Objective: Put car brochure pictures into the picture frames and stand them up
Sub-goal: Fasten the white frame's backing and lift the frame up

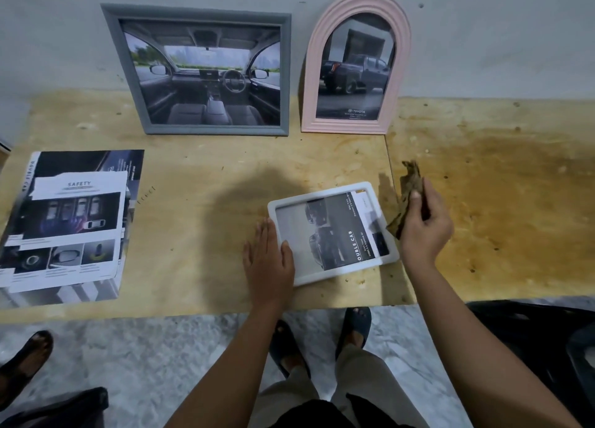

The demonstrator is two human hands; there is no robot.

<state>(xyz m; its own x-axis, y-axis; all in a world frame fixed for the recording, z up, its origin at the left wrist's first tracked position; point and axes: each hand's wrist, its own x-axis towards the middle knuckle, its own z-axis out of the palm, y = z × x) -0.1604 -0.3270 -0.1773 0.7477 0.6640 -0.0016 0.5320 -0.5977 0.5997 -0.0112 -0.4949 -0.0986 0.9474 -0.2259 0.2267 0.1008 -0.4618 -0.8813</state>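
I see the white frame (349, 268), picture inside, lying flat near the front edge. My left hand (269, 260) rests spread on its corner; my right hand (425, 224) pinches a brown rag (407, 195) beside it. Behind, the grey frame (206, 12) and pink arched frame (310, 73) stand against the wall (483, 41). Brochure pages (67, 224) lie at left. Surface: stained plywood table (199, 176).

From my seat I see a plywood tabletop (206, 170), stained darker toward 3 o'clock. A stack of brochure pages (69, 224) lies flat at 9 o'clock. A grey frame (206, 73) stands at 11 o'clock and a pink arched frame (354, 63) at 1 o'clock. A white frame (333, 234) lies flat near the middle, toward 5 o'clock.
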